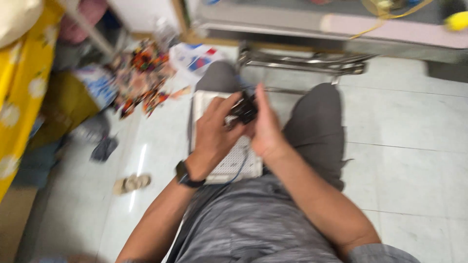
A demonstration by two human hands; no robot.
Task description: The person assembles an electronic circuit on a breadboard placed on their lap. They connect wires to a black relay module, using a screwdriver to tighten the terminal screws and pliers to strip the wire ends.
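Observation:
The view is blurred. My left hand (pixel 213 134) and my right hand (pixel 263 129) meet over my lap, both closed around a small dark object (pixel 243 110) held between them. My left wrist wears a dark watch (pixel 185 175). Under the hands a white perforated board (pixel 233 163) rests on my grey trousers, with a thin blue wire (pixel 240 170) trailing from it. What the dark object is cannot be made out.
Pale floor tiles (pixel 404 122) surround my legs. A heap of colourful small items (pixel 141 78) lies on the floor at upper left, beside yellow floral fabric (pixel 22 97). A metal frame (pixel 302 62) and a bench edge with a yellow cable (pixel 385 19) stand ahead.

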